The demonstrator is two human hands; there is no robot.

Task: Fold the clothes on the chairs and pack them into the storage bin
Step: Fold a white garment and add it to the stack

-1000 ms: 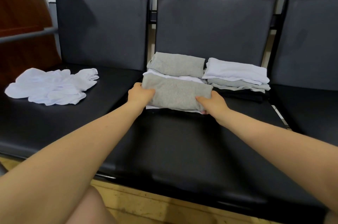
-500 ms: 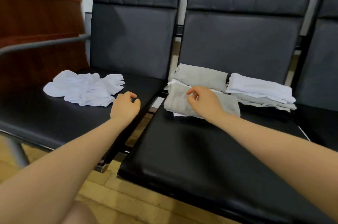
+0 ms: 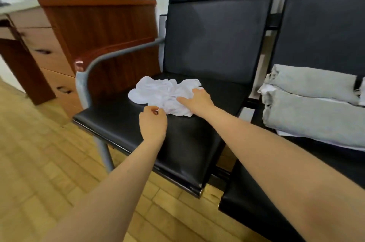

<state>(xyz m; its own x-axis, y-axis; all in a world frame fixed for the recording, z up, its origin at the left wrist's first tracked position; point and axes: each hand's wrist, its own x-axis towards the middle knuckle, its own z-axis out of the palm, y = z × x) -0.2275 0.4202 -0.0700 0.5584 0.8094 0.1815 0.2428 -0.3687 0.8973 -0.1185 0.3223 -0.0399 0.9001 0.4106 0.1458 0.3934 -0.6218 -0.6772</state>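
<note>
- We see a crumpled white garment (image 3: 164,93) lying in a loose, wrinkled heap on the seat of the left black chair (image 3: 197,139), toward the back of the seat and nearer the armrest (image 3: 110,54) side.
- Our left hand (image 3: 153,123) sits at the near edge of the white garment, its fingers curled in and pinching a small bit of the white cloth.
- Our right hand (image 3: 197,101) lies on the right part of the same garment, fingers spread and reaching over the fabric; we cannot tell whether they grip it or only press on it.
- On the next chair (image 3: 276,192) to the right, folded clothes (image 3: 316,111) sit stacked: grey pieces with white layers showing between and under them, one stack in front of another.
- No bin shows in this view, so we can say nothing of its contents.
- A reddish wooden desk (image 3: 94,28) with drawers stands just beyond the armrest, on a pale wood floor (image 3: 39,162).
</note>
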